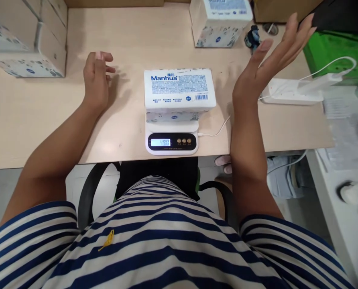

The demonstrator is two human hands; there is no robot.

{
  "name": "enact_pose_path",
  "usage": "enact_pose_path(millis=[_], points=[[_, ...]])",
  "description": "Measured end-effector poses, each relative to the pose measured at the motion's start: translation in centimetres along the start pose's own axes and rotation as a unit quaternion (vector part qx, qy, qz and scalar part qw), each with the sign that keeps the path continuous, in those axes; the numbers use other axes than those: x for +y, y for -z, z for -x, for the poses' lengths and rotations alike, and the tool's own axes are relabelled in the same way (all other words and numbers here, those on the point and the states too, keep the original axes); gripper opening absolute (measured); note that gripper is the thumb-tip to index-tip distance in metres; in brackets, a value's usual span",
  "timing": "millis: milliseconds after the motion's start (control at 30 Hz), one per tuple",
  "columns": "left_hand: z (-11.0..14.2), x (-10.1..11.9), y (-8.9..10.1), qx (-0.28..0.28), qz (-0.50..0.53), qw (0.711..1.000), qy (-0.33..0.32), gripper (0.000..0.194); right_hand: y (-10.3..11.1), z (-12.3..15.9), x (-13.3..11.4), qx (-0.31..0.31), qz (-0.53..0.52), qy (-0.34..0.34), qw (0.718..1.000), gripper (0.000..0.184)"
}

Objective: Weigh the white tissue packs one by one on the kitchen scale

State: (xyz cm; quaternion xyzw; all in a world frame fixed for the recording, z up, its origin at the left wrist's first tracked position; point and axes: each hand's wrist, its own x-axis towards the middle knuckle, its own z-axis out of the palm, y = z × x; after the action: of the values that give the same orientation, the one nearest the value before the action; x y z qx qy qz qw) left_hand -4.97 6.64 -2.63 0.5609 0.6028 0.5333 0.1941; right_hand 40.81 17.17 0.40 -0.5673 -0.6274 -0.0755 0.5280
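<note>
Easiest thing to read is the white pack (179,90) in the middle: big blue "Manhua" at its far left, with 漫花 just above and to the right of it. Below that it's a block of tiny blue print, then three bulleted bits in Chinese, all too small for me, plus a barcode (201,97) at the near right. The scale (172,145) under it has a lit display (160,142) that looks like 490, though the 4 is pretty faint and I can't swear there's no decimal point. Marks by its three buttons (184,141) are unreadable. The far-right pack (221,26) has blue print too, cut off.
</note>
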Motion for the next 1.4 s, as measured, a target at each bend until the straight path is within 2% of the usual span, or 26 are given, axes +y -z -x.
enact_pose_path(millis=[67, 233, 367, 500, 600, 700, 833, 900, 967, 1000, 1033, 1067, 1167, 1233, 1333, 1400], points=[[0.2, 0.2, 0.0, -0.005, 0.002, 1.0, -0.002, 0.09, 0.4, 0.3, -0.5, -0.021, -0.014, 0.01, 1.0, 0.12], [0.3, 0.5, 0.0, -0.001, 0.006, 1.0, 0.011, 0.083, 1.4, 0.9, -2.1, -0.033, -0.065, 0.031, 0.997, 0.13], [0.2, 0.2, 0.0, 0.007, -0.017, 1.0, 0.004, 0.074, 1.4, 1.0, -2.2, -0.027, -0.052, 0.036, 0.998, 0.128], [0.3, 0.3, 0.0, 0.019, -0.015, 1.0, 0.005, 0.071, 1.2, 1.2, -2.0, -0.044, -0.012, 0.034, 0.998, 0.115], [0.3, 0.7, 0.0, 0.023, 0.0, 1.0, 0.017, 0.065, 1.3, 1.2, -1.9, -0.048, -0.005, 0.038, 0.998, 0.116], [0.2, 0.8, 0.1, 0.031, 0.03, 0.998, 0.038, 0.053, 1.1, 1.2, -1.8, -0.042, -0.038, 0.05, 0.997, 0.114], [0.0, 0.4, -0.1, 0.038, 0.043, 0.997, 0.044, 0.047, 0.8, 1.5, -2.3, -0.024, -0.143, 0.083, 0.986, 0.11], [0.2, 0.4, -0.2, 0.048, 0.043, 0.998, 0.027, 0.055, 1.0, 1.6, -3.4, -0.069, -0.168, 0.069, 0.981, 0.111], [0.4, 0.7, -0.2, 0.066, 0.048, 0.997, 0.002, 0.067, 1.6, 1.9, -5.0, -0.186, -0.159, 0.042, 0.969, 0.111], [0.6, 0.9, -0.2, 0.079, 0.05, 0.996, -0.007, 0.072, 1.8, 2.2, -5.9, -0.255, -0.151, 0.038, 0.954, 0.109], [0.7, 1.0, -0.2, 0.098, 0.055, 0.994, -0.009, 0.073, 2.0, 2.5, -6.7, -0.336, -0.153, 0.046, 0.928, 0.108], [0.8, 1.0, -0.1, 0.109, 0.058, 0.992, -0.007, 0.072, 2.1, 2.8, -7.5, -0.386, -0.165, 0.051, 0.906, 0.109], [0.9, 1.0, 0.0, 0.124, 0.074, 0.989, 0.002, 0.056, 2.1, 4.0, -9.1, -0.421, -0.244, 0.066, 0.871, 0.117], [0.9, 0.9, 0.3, 0.122, 0.079, 0.989, 0.004, 0.047, 2.4, 4.4, -9.6, -0.427, -0.261, 0.076, 0.863, 0.117], [0.9, 1.0, 0.6, 0.115, 0.073, 0.991, 0.005, 0.047, 3.7, 4.0, -9.7, -0.448, -0.25, 0.099, 0.853, 0.116], [0.9, 1.0, 0.6, 0.121, 0.07, 0.99, 0.006, 0.051, 4.9, 3.3, -9.9, -0.474, -0.248, 0.139, 0.833, 0.114]])
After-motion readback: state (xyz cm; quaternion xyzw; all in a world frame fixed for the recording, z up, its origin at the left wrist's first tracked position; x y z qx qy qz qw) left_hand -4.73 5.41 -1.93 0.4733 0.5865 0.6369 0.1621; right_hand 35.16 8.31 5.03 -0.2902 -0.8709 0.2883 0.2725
